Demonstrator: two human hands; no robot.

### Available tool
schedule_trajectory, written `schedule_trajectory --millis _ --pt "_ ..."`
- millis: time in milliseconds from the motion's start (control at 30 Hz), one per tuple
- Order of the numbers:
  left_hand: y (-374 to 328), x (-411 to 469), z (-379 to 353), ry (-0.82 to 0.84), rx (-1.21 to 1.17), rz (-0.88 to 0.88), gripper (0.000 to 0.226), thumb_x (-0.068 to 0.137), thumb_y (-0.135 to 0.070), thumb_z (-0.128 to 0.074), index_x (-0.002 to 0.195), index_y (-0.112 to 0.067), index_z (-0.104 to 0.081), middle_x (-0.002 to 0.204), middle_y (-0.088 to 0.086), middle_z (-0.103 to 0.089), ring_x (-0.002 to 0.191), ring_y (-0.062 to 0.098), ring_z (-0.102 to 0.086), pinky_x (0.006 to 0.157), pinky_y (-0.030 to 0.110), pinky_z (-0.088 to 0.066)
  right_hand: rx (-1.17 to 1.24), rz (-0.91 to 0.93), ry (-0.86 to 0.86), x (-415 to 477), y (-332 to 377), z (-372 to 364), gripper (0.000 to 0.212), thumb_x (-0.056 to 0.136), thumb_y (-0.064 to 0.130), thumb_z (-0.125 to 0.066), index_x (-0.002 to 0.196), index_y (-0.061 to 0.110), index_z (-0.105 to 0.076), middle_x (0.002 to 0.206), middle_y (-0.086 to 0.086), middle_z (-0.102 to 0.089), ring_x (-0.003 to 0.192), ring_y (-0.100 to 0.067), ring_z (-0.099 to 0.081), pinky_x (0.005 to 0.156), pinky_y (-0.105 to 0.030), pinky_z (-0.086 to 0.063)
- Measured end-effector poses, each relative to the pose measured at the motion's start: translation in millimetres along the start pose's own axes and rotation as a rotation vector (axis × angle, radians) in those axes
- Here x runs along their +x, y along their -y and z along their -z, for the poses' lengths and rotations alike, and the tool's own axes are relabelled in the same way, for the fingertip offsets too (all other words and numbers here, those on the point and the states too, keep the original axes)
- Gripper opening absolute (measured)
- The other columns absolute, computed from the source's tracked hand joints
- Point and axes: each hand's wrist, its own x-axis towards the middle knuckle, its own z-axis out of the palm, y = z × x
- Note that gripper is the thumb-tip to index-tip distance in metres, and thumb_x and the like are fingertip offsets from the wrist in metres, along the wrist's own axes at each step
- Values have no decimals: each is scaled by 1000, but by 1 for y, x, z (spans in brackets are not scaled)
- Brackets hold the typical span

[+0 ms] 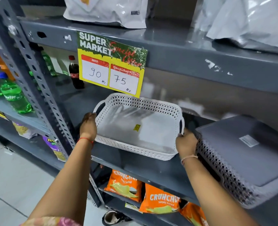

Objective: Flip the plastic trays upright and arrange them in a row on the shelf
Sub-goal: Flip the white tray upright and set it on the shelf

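A white perforated plastic tray is upright, open side up, over the middle grey shelf, tilted a little toward me. My left hand grips its left handle and my right hand grips its right handle. A small yellow sticker lies on the tray's floor. To the right, a grey perforated tray lies upside down on the same shelf, its flat bottom up with a white label on it. Its near corner sits just beside my right hand.
A yellow and green price sign hangs from the shelf above, just over the white tray. A cola bottle stands at the back left. Green soda bottles fill the left rack. Orange chip bags lie on the shelf below.
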Motion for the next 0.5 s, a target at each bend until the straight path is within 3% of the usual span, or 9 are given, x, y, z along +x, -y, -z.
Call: schedule_trajectory --millis 233,500 --pt "0 4 -2 65 -28 12 42 96 -23 -34 132 -4 -43 145 16 -42 134 31 -37 111 34 -28 38 -119 49 -17 10 4 48 87 -8 -36 134 -5 -40 126 -32 -56 116 -42 -53 91 -37 -45" --pt "7 14 -3 79 155 -35 46 97 -29 -28 130 -1 -43 145 20 -41 133 35 -36 114 39 -25 89 -187 84 -25 15 6 58 90 -6 -35 145 1 -21 140 -23 -46 127 -34 -46 99 -30 -39"
